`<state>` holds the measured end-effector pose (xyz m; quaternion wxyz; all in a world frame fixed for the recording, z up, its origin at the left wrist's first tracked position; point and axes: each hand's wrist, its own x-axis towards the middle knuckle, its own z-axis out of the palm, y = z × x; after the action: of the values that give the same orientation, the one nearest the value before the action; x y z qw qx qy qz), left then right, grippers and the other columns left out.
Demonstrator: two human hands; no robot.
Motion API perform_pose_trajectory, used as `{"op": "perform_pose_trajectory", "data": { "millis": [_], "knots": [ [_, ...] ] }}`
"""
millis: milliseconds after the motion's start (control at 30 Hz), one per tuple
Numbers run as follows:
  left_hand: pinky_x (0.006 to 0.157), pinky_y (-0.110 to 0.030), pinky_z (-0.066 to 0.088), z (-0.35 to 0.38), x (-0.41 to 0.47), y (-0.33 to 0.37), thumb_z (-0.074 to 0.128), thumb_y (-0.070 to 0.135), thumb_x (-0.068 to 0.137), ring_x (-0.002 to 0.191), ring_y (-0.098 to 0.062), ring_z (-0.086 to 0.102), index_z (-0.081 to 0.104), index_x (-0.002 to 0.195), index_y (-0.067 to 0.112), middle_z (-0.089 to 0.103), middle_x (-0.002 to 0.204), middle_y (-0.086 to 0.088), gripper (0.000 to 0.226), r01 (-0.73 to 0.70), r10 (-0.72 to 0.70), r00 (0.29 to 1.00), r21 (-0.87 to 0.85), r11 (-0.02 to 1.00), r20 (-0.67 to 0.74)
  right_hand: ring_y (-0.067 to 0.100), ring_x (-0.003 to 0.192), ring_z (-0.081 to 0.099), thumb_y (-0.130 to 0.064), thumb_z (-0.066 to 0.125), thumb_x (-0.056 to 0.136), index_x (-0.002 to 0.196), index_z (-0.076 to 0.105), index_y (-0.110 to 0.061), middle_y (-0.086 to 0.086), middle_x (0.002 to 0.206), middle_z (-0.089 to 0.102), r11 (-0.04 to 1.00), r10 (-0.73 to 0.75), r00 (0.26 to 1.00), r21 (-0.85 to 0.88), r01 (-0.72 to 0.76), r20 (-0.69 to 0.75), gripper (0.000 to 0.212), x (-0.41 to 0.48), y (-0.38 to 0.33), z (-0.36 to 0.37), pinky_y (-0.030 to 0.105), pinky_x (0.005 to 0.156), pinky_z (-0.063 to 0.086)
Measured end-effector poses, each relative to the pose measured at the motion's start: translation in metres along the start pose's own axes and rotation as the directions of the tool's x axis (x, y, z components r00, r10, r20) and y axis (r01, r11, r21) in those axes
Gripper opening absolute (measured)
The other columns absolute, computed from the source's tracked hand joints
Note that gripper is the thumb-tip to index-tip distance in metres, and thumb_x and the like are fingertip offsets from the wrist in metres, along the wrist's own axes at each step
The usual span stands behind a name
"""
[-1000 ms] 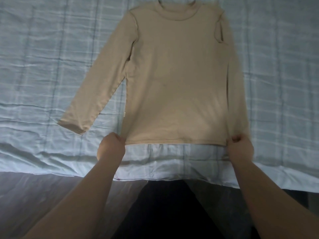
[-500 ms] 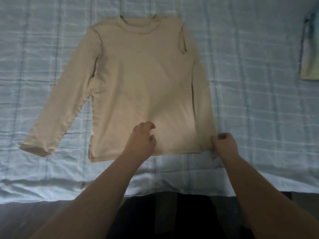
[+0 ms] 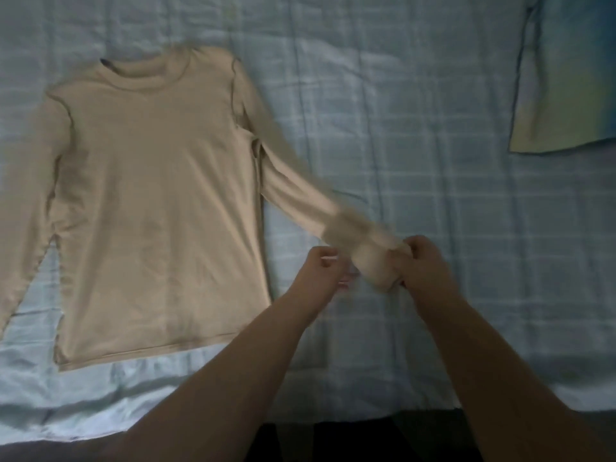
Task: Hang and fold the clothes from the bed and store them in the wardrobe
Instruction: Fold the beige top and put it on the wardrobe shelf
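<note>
A beige long-sleeved shirt (image 3: 160, 201) lies flat, front up, on the bed, neck away from me. Its right sleeve (image 3: 293, 181) stretches out diagonally toward the lower right. My right hand (image 3: 423, 265) grips the cuff (image 3: 373, 265) at the sleeve's end and holds it just above the bedding. My left hand (image 3: 325, 271) sits right beside the cuff with curled fingers; blur hides whether it holds the fabric. The shirt's other sleeve (image 3: 23, 208) lies along the body at the left edge of the view.
The bed is covered by a pale blue checked sheet (image 3: 433, 161). A second garment (image 3: 566, 95), yellow-green fading into blue, lies at the upper right. The bed's near edge (image 3: 100, 435) runs along the bottom, with dark floor below it.
My right hand has pulled the right sleeve away from the shirt's side, out to the right. My left hand left the hem and moved right to the cuff. The view shifted right.
</note>
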<state>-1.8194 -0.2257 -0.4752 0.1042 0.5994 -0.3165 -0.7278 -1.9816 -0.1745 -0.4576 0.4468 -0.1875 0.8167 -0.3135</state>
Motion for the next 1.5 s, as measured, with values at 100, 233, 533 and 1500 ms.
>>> {"op": "perform_pose_trajectory", "data": {
  "millis": [100,233,533,1500],
  "knots": [
    [0.060,-0.028,0.047,0.050,0.016,0.026,0.065,0.016,0.095,0.076,-0.023,0.063,0.061,0.100,0.007,0.064,0.089,-0.013,0.011,0.052,-0.032,0.996,-0.278,0.959,0.077,0.020,0.070,0.057,0.001,0.064,0.087,0.103,0.054,-0.011,0.008,0.084,0.060,0.985,-0.043,0.999,0.167,0.047,-0.023,0.023,0.030,-0.018,-0.037,0.025,0.052,0.047],
    [0.052,-0.023,0.039,0.095,0.038,0.055,0.056,0.007,0.096,0.053,-0.009,0.047,0.058,0.086,0.016,0.052,0.067,0.001,0.013,0.133,-0.127,0.991,-0.537,0.833,0.049,0.014,0.075,0.062,0.007,0.062,0.085,0.111,0.057,-0.028,0.002,0.095,0.063,0.946,-0.143,0.989,0.289,0.145,-0.029,0.045,0.060,-0.041,-0.077,0.026,0.058,0.052],
    [0.045,-0.022,0.035,0.123,0.065,0.068,0.048,0.005,0.091,0.045,-0.019,0.042,0.053,0.070,0.010,0.044,0.057,-0.008,0.022,0.269,-0.267,0.963,-0.265,0.926,0.044,0.028,0.077,0.061,0.003,0.061,0.078,0.133,0.049,-0.036,0.005,0.082,0.060,0.997,-0.021,0.975,0.071,0.038,-0.221,0.068,0.134,-0.023,-0.092,0.044,0.072,0.055],
    [0.081,-0.034,0.045,0.089,0.186,0.197,0.056,0.017,0.089,0.102,-0.031,0.059,0.055,0.096,0.019,0.057,0.114,-0.008,0.008,-0.315,0.252,0.920,0.949,0.022,0.300,0.023,0.086,0.054,-0.002,0.045,0.088,0.106,0.057,-0.009,0.012,0.099,0.061,0.983,0.165,0.931,0.136,-0.126,-0.327,0.023,0.153,-0.029,-0.075,0.032,0.073,0.038]
  ]
}}
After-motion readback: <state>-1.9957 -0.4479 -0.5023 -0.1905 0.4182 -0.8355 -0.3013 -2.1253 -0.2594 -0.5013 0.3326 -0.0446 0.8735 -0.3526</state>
